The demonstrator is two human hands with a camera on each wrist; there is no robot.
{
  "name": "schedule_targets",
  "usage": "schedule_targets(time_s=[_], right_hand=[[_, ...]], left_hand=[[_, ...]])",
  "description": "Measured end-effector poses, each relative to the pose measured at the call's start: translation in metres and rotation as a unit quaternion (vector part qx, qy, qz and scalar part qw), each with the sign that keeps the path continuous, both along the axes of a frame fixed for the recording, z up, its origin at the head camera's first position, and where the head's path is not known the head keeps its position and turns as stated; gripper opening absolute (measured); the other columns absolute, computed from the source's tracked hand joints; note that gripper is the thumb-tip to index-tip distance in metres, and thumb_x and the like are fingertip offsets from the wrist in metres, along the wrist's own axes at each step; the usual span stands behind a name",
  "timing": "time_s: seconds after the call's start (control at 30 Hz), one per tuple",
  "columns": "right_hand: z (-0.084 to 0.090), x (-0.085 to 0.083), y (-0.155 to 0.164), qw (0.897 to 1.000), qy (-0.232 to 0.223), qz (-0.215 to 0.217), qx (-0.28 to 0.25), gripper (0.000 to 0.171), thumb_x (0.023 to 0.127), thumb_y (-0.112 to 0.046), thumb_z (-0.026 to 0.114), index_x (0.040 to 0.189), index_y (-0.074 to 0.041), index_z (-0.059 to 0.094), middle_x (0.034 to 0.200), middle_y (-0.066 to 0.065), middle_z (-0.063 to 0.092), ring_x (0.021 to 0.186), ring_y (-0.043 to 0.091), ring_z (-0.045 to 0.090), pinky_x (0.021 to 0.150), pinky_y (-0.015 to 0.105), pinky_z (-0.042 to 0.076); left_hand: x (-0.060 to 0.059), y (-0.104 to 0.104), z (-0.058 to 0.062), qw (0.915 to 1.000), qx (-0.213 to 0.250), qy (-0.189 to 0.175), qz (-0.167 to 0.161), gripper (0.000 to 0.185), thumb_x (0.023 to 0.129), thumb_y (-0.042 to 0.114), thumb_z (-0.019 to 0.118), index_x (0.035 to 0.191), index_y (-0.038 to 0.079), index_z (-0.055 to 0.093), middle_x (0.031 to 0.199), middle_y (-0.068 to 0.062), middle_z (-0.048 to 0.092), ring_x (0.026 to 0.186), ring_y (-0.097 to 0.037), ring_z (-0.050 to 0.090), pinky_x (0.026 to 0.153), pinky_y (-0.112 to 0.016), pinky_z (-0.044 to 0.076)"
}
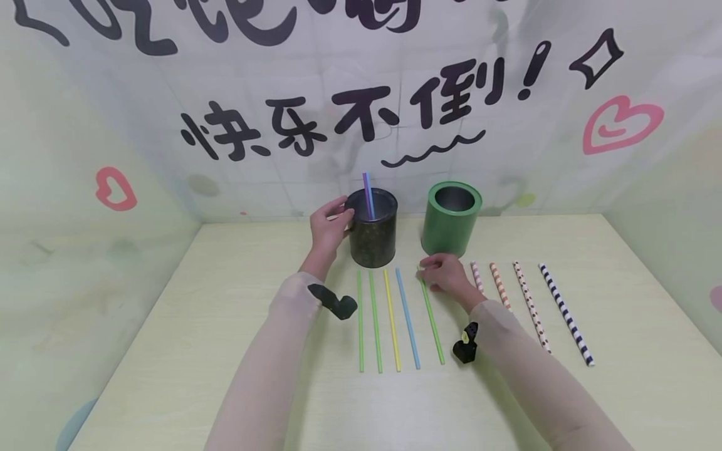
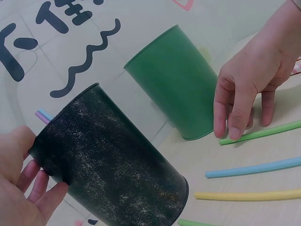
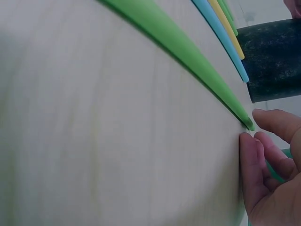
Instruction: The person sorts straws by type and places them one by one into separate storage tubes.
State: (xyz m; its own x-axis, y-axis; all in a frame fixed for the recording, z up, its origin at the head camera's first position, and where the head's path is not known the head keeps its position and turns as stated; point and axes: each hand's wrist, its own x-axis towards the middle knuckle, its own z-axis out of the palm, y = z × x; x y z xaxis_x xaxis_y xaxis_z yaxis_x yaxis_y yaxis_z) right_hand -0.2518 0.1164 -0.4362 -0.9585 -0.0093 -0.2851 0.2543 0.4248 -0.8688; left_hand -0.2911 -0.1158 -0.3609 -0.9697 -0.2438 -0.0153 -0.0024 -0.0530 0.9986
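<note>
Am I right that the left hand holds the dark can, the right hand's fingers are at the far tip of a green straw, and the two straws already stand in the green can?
Not quite: the two straws stand in the dark can, as the head view shows; the green can looks empty. The left hand does hold the dark can, and the right hand is at the green straw.

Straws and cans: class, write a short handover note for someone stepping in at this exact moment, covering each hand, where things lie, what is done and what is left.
Left hand: grips the rim and side of the dark can, which stands upright.
Right hand: fingertips on the far end of the rightmost green straw, which lies flat on the table; not lifted.
Done: two straws, one purple and one blue, stand in the dark can.
Left: five plain straws lie in a row before the dark can; four patterned paper straws lie right of the right hand. No straws show in the green can.
</note>
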Motion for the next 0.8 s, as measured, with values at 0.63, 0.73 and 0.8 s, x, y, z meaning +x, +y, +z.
schedule_targets(time_s=[0.63,0.73,0.8], right_hand=[[0.0013,-0.0019,-0.0026,1.0,0.011,0.013,0.014,0.03,0.077,-0.004,0.071,0.105,0.002,0.061,0.088,0.011,0.058,0.061,0.015,0.055,0.054,0.025,0.053],[0.0025,-0.0021,-0.0036,1.0,0.014,0.011,0.015,0.029,0.076,-0.002,0.07,0.103,0.002,0.061,0.088,0.012,0.057,0.063,0.016,0.055,0.055,0.026,0.054],[0.0031,-0.0022,-0.0044,1.0,0.014,0.009,0.017,0.029,0.076,-0.001,0.07,0.103,0.003,0.061,0.089,0.012,0.057,0.065,0.017,0.055,0.055,0.026,0.054]], left_hand=[[0.0011,0.0006,0.0,1.0,-0.002,0.0,0.005,0.035,0.084,0.004,0.063,0.119,0.007,0.062,0.099,-0.008,0.05,0.078,-0.015,0.052,0.07,-0.034,0.056],[0.0015,0.0004,0.0005,1.0,-0.001,0.001,0.002,0.035,0.084,0.004,0.063,0.119,0.007,0.062,0.099,-0.008,0.05,0.078,-0.015,0.052,0.07,-0.034,0.056],[0.0016,0.0002,0.0007,1.0,-0.003,0.002,0.0,0.035,0.084,0.004,0.063,0.119,0.007,0.062,0.099,-0.008,0.05,0.078,-0.015,0.051,0.071,-0.034,0.056]])
